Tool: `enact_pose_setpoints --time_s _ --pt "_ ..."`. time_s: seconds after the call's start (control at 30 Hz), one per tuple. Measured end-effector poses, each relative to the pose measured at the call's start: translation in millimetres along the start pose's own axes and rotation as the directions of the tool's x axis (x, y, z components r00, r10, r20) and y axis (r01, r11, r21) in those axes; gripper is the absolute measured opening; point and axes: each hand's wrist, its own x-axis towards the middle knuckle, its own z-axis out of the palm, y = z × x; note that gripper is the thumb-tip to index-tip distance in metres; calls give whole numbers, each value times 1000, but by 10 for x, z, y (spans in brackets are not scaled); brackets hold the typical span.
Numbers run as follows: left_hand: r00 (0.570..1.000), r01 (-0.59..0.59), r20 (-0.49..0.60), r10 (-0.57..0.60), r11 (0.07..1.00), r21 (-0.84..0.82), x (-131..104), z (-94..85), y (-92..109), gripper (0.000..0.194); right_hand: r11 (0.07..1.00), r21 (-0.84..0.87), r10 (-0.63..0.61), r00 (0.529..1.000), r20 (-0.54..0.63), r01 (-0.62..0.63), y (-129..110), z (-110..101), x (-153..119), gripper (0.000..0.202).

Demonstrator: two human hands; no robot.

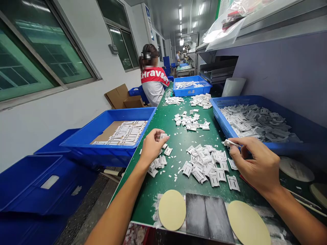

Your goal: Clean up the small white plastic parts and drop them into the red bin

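My left hand (pixel 153 145) pinches a small white plastic part (pixel 162 136) above a little pile of similar parts (pixel 157 163) at the table's left edge. Between the thumb and fingers of my right hand (pixel 255 161) is another white plastic part (pixel 230 143), held close to the blue basket's near corner. A larger heap of white plastic parts (pixel 205 163), flat with slots, lies between my hands. Small white scraps are scattered around it. Nearest me are two yellow discs, one on the left (pixel 172 210) and one on the right (pixel 248 223), with dark dusty sheets (pixel 209 217) between them.
A blue basket (pixel 224 119) full of white parts stands on the green table (pixel 168 119) at right. Farther back are more piles (pixel 191 120) and a blue tray (pixel 191 91). A blue bin (pixel 102 149) stands at left. A person (pixel 153 78) sits beyond; a shelf (pixel 260 32) overhangs at right.
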Motion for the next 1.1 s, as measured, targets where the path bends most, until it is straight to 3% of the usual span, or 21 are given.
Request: enact_pose_setpoints --time_s 0.27,0.43,0.57,0.9,1.1 --pt "996 45 84 -26 971 -233 -3 -7 67 37 1000 -1 20 1000 -3 -20 30 5 -10 16" --pt "996 81 48 -70 945 -318 -2 19 69 45 1000 -2 30 999 -9 -30 34 4 -22 19" --pt "998 53 43 -41 942 -330 -14 43 74 33 999 -19 42 999 -21 -42 16 22 -29 30" --pt "997 -80 -21 79 995 -66 -93 81 101 25 999 -1 36 998 -50 -36 12 39 -48 25" --pt "966 -185 -148 212 967 174 -109 135 106 18 989 -76 109 971 -210 -128 9 163 18 20"
